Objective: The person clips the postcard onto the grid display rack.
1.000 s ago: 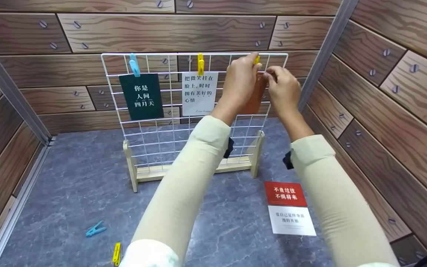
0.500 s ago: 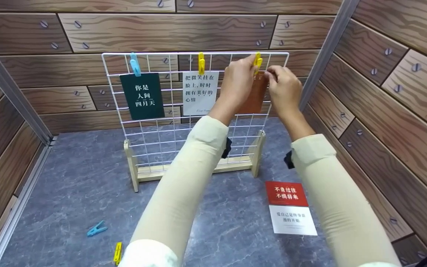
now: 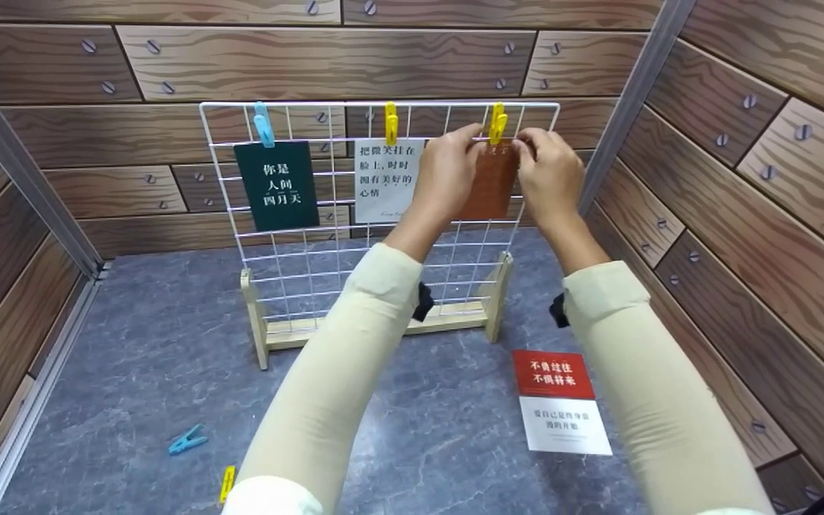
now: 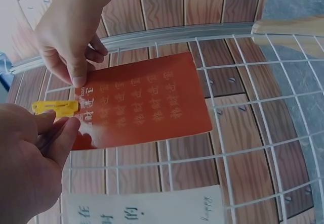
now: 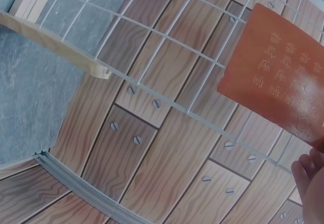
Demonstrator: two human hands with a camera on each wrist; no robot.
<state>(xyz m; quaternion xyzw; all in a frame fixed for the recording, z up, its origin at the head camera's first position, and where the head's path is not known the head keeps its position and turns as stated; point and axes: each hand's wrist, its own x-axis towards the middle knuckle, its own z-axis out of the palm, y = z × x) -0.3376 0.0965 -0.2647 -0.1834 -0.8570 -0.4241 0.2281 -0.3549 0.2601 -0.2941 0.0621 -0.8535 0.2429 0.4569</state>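
Note:
A rust-orange card [image 3: 492, 184] with rows of embossed characters hangs at the right of a white wire grid rack [image 3: 312, 105]. One yellow clothespin [image 3: 498, 123] clips its top edge to the grid. My right hand [image 3: 553, 168] pinches the card's top right corner, the thumb lying on its face in the left wrist view. At the top left corner, my left hand [image 3: 444, 168] has its fingers curled, thumb and index finger at the card's edge just below the clothespin [image 4: 61, 106]. Where that index fingertip sits behind the thumb is partly hidden.
A dark green card [image 3: 276, 211] under a blue clothespin [image 3: 263, 125] and a white card [image 3: 376, 204] under a yellow clothespin [image 3: 391, 124] hang leftward. On the grey surface lie a red-and-white card [image 3: 562, 422], a blue clothespin [image 3: 187, 440] and a yellow clothespin [image 3: 227, 484].
My left hand has come off the yellow clothespin and moved left and slightly down to the card's top left corner, uncovering the clothespin. My right hand stays at the right corner.

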